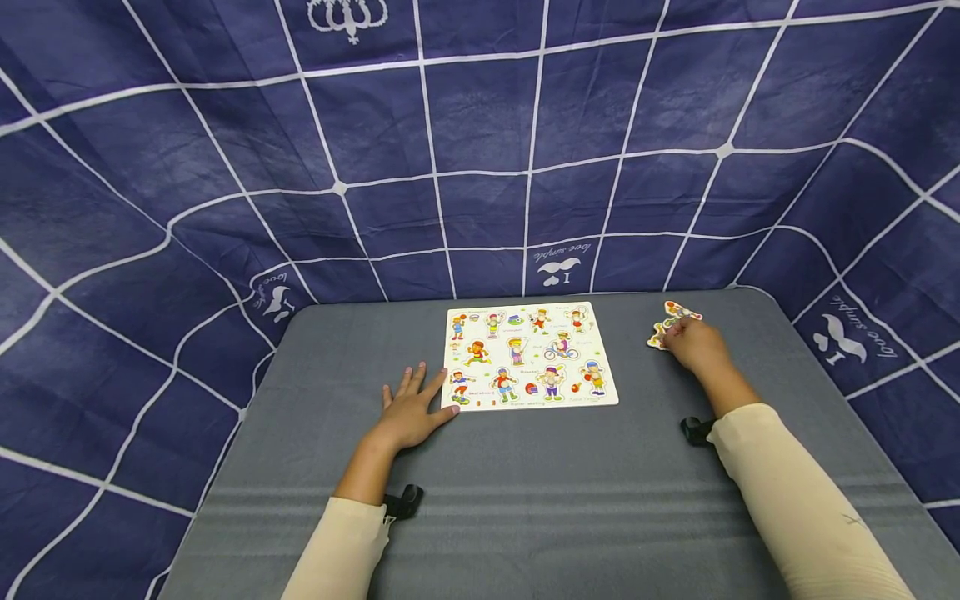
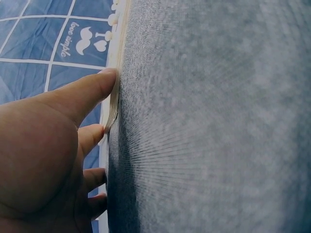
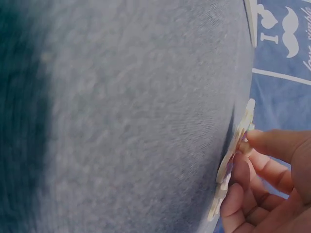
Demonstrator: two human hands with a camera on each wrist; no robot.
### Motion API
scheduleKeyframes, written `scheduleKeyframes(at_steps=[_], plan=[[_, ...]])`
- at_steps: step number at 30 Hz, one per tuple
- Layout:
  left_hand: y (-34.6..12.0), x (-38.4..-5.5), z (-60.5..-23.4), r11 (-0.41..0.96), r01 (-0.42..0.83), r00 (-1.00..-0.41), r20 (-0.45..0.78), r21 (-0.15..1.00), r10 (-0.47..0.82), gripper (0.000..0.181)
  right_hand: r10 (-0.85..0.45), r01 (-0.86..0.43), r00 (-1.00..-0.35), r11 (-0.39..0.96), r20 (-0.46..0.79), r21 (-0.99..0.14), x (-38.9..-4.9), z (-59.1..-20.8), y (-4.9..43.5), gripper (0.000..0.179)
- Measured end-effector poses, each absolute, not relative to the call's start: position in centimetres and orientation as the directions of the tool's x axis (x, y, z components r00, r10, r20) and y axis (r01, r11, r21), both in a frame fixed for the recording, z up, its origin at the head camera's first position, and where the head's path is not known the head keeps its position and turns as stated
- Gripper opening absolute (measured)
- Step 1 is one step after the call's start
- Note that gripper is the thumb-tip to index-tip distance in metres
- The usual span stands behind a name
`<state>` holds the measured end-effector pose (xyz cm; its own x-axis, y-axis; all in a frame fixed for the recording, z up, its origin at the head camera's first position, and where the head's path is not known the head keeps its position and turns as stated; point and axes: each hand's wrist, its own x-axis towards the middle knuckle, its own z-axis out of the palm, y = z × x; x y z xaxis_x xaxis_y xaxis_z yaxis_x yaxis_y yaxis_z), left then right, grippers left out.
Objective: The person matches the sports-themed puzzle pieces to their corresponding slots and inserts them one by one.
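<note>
A white puzzle board [image 1: 604, 399] printed with colourful sporting figures lies flat on the table. My left hand [image 1: 408, 417] rests palm down at its left edge, fingers spread, with the thumb at the lower left corner; the left wrist view shows the thumb [image 2: 99, 83] against the board's edge. Off to the right of the board, my right hand [image 1: 697, 342] pinches a thin wooden puzzle piece [image 3: 228, 162] by its small round knob [image 3: 245, 147], using thumb and fingers. Colourful puzzle pieces [image 1: 675, 310] show beyond and left of the fingertips, partly hidden by that hand.
Grey cloth covers the table [image 1: 525, 483]. A dark blue curtain [image 1: 480, 208] with white grid lines stands along the back and both sides. Each wrist wears a black camera mount, such as the left one [image 1: 405, 502] beside the cream sleeve [image 1: 341, 542].
</note>
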<state>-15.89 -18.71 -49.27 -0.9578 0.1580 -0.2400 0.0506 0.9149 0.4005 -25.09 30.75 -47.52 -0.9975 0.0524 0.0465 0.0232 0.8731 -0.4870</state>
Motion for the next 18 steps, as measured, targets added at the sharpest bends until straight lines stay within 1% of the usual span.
scheduleKeyframes(at_steps=[11, 18], plan=[[-18.6, -15.8, -49.0, 0.915, 0.053, -0.960, -0.233, 0.400, 0.158, 0.078, 0.017, -0.061, -0.991, 0.829, 0.133, -0.556, -25.3, -47.0, 28.5, 0.014], [-18.5, -15.7, -48.8, 0.914, 0.056, -0.960, -0.230, 0.403, 0.160, 0.078, 0.007, -0.074, -0.991, 0.804, 0.133, -0.590, -25.5, -46.2, 25.8, 0.013]])
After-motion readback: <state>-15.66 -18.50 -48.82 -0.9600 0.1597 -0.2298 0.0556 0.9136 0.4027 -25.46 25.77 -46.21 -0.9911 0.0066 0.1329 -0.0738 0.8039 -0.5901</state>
